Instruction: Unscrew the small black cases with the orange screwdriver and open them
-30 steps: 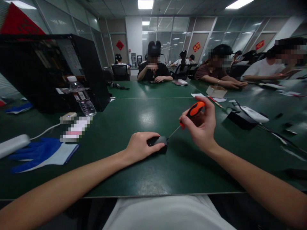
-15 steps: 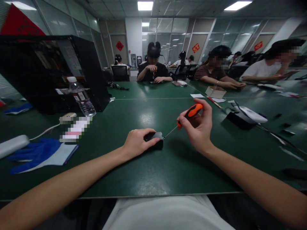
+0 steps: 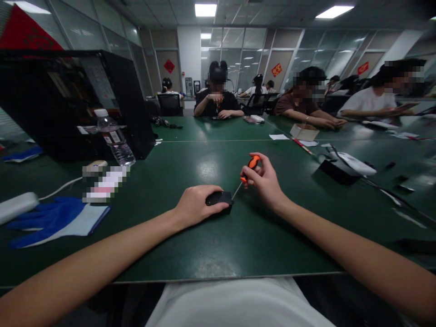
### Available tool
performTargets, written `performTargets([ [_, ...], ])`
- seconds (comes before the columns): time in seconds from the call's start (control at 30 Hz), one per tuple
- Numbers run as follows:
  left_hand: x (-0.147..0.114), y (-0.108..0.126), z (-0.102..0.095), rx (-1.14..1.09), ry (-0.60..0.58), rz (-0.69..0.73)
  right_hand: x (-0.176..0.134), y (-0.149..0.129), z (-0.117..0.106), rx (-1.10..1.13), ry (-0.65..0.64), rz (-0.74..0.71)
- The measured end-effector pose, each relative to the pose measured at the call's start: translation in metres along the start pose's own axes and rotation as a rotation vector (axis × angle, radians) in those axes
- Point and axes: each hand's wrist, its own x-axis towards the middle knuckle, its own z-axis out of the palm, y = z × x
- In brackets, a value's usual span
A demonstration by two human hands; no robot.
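Observation:
A small black box-like device [image 3: 223, 198] rests on the green table [image 3: 204, 250] in front of me. My left hand [image 3: 195, 204] is closed on it, fingers along the far side and thumb along the near side. My right hand [image 3: 265, 179] grips a screwdriver [image 3: 253, 162] by its orange and black handle. The thin metal shaft slants down to the left, and its tip meets the right end of the black device. Whether the tip sits in a screw is too small to tell.
At left lie a blue and white work glove [image 3: 57, 220], a plastic bottle [image 3: 117, 141] and a large black case [image 3: 139, 104]. To the right are a white device [image 3: 352, 163] with cables and a small open box [image 3: 304, 131]. Several people sit around the table.
My right hand has moved left and slightly down, bringing the screwdriver to a steeper angle. The black device has tilted a little under my left hand, and its shiny top now looks darker.

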Motion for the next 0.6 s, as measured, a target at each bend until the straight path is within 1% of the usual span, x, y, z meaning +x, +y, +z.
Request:
performTargets([
  [0.07, 0.000, -0.001, 0.000, -0.012, 0.008, 0.010, 0.007, 0.006, -0.005, 0.011, -0.044, 0.131],
  [0.13, -0.001, -0.001, 0.000, -0.025, 0.014, 0.023, 0.012, 0.013, -0.009, -0.030, -0.098, 0.226],
  [0.2, -0.002, 0.000, 0.000, -0.037, 0.016, 0.034, 0.015, 0.019, -0.012, -0.088, -0.129, 0.269],
  [0.23, -0.002, 0.001, 0.000, -0.040, 0.016, 0.038, 0.015, 0.021, -0.013, -0.141, -0.152, 0.268],
  [0.3, -0.002, 0.002, 0.000, -0.043, 0.025, 0.044, 0.016, 0.022, -0.016, -0.320, -0.235, 0.196],
  [0.4, -0.002, 0.003, 0.000, -0.048, 0.033, 0.051, 0.018, 0.014, -0.020, -0.715, -0.440, -0.039],
  [0.43, -0.002, 0.003, 0.000, -0.052, 0.035, 0.052, 0.019, 0.010, -0.022, -0.818, -0.487, -0.114],
  [0.5, -0.002, 0.002, 0.000, -0.062, 0.035, 0.050, 0.022, 0.002, -0.027, -0.967, -0.511, -0.214],
  [0.6, -0.002, 0.002, 0.000, -0.071, 0.032, 0.052, 0.025, -0.005, -0.035, -1.113, -0.439, -0.269],
])
